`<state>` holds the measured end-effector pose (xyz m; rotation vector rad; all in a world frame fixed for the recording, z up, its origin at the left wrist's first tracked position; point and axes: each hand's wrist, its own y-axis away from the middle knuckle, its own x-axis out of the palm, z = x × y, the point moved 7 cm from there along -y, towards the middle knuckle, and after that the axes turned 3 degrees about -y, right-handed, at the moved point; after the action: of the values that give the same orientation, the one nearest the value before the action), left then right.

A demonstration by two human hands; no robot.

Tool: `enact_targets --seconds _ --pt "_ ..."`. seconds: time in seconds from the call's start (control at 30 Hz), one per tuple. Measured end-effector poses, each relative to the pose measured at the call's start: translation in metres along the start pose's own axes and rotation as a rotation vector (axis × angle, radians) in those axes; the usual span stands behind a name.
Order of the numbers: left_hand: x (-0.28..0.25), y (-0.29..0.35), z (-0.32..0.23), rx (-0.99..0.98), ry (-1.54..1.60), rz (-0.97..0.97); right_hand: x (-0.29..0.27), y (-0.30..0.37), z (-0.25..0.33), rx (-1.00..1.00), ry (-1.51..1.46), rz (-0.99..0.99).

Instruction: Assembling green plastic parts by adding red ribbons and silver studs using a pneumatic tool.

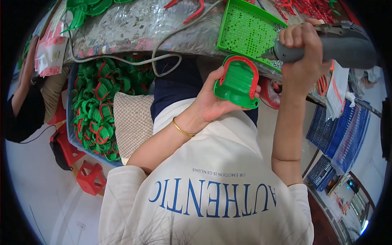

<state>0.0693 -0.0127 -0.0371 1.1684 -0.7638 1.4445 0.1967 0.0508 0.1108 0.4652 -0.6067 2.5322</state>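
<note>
My left hand is closed around the edge of a green plastic scoop-shaped part, held above my lap. A red U-shaped plastic piece lines its upper rim. Wrapped around a dark grey power screwdriver, my right hand is raised at the right. The tool's tip points left, over the near right corner of a perforated green tray. Small metal bits, apparently screws, lie in that corner. A gap separates the tip from the green part.
A blue bin full of green parts with red rims stands at my left, beside a woven cushion. A grey cable crosses the plastic-covered table. Another person's arm is at far left. Red stools and blue crates stand on the floor.
</note>
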Motion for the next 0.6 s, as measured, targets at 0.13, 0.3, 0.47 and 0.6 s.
enact_targets --seconds 0.13,0.3,0.47,0.6 --pt "0.006 0.0 0.003 0.013 -0.015 0.02 0.039 0.028 0.011 0.071 -0.051 0.15" --pt "0.008 0.006 0.001 0.046 -0.009 0.043 0.051 0.045 -0.004 0.102 -0.053 0.151" --pt "0.004 0.007 0.0 0.079 -0.154 -0.016 0.048 0.048 -0.007 0.102 -0.057 0.119" --pt "0.004 0.007 0.001 0.085 -0.142 -0.021 0.048 0.05 -0.009 0.112 -0.054 0.109"
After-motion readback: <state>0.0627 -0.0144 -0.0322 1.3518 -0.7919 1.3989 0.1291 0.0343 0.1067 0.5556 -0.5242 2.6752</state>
